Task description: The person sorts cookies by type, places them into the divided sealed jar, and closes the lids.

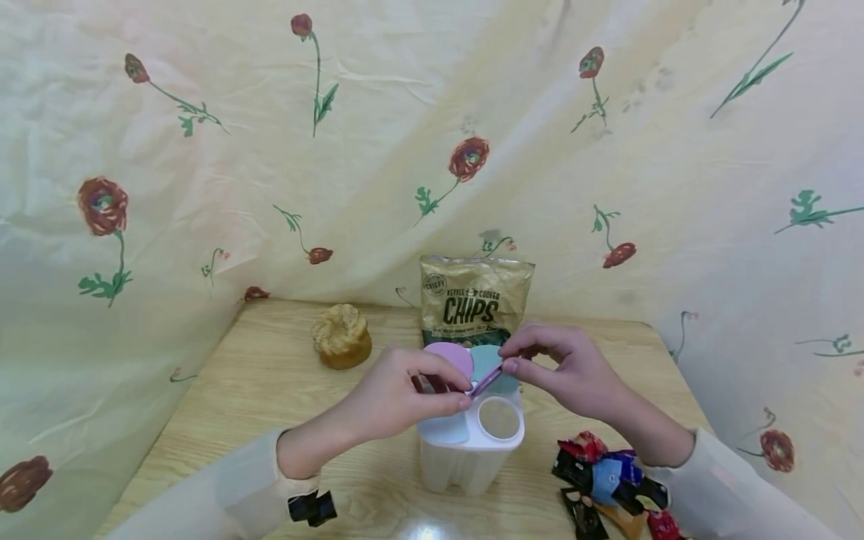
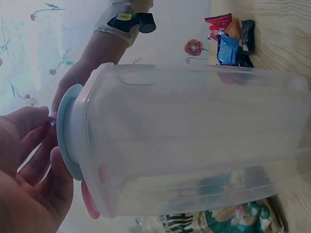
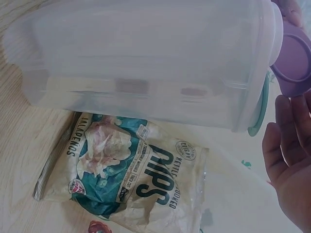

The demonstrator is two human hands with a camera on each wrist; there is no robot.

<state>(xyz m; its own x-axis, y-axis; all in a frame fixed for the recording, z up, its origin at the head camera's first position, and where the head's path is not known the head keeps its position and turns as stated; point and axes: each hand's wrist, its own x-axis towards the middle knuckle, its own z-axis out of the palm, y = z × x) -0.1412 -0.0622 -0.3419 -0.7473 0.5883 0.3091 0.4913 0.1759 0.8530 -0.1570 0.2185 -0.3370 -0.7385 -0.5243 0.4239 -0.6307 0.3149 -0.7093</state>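
Your left hand [image 1: 398, 394] and right hand [image 1: 574, 371] pinch opposite ends of the purple lid [image 1: 486, 381], beside the translucent container's [image 1: 466, 465] round opening (the chip bag [image 1: 472, 296] stands behind that container).

Chips bag [image 1: 478, 300] — behind container [image 1: 469, 454]

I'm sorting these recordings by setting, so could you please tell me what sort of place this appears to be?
Probably a makeshift tabletop recording corner, perhaps in a home: a wood-grain table backed by a floral sheet, with a chips bag and translucent container.
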